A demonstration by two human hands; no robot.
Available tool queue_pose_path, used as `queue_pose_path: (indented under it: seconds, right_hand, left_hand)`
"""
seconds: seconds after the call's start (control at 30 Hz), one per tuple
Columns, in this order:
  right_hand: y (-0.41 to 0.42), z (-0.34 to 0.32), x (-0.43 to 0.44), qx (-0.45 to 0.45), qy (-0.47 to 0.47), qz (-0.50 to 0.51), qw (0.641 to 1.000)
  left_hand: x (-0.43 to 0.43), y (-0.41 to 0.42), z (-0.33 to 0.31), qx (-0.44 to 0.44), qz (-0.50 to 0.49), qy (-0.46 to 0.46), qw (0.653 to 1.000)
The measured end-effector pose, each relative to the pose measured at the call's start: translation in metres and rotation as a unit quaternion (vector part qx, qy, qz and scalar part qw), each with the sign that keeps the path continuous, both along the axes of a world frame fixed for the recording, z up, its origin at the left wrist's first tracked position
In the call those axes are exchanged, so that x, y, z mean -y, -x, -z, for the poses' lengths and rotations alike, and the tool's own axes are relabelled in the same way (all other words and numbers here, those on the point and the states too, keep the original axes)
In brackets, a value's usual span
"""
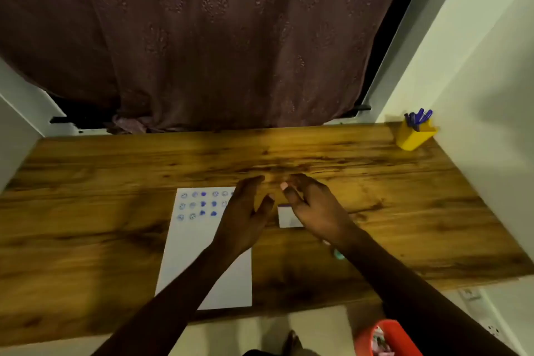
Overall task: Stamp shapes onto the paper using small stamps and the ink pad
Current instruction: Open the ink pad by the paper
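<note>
I see the left hand (245,211) open over the paper (199,251); the right hand (315,205), fingers spread, hovers above the ink pad (287,218) just right of the paper.

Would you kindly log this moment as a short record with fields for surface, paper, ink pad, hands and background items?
surface: brown wooden desk
paper: white sheet, blue stamped marks in rows along its far end
ink pad: small white pad, right of the sheet, partly hidden
left hand: open, above the sheet's far right corner
right hand: open, above the pad
background: yellow holder of blue pens, far right corner
</note>
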State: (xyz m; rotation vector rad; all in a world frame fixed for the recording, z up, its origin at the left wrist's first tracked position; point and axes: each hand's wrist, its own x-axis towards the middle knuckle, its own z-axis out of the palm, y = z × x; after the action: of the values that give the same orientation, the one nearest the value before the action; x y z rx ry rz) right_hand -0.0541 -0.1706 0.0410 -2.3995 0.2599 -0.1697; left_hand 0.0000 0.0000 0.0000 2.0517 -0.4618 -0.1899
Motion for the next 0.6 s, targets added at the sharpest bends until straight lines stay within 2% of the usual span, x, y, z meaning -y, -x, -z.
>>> queue_pose_path:
  seconds: [0.17,0.3,0.43,0.6]
  right_hand:
    - [-0.011,0.033,0.035,-0.109,0.058,0.0,0.992]
    - [-0.02,0.054,0.061,-0.16,0.102,0.012,0.982]
    - [-0.028,0.07,0.077,-0.21,0.122,0.009,0.97]
    - [-0.036,0.082,0.08,-0.255,0.105,-0.012,0.961]
  left_hand:
    - [0.023,0.002,0.027,-0.134,0.005,-0.106,0.985]
    - [0.037,-0.001,0.042,-0.205,-0.003,-0.127,0.97]
    - [0.048,0.0,0.056,-0.217,-0.023,-0.141,0.966]
    - [0.06,-0.002,0.06,-0.232,-0.01,-0.177,0.957]
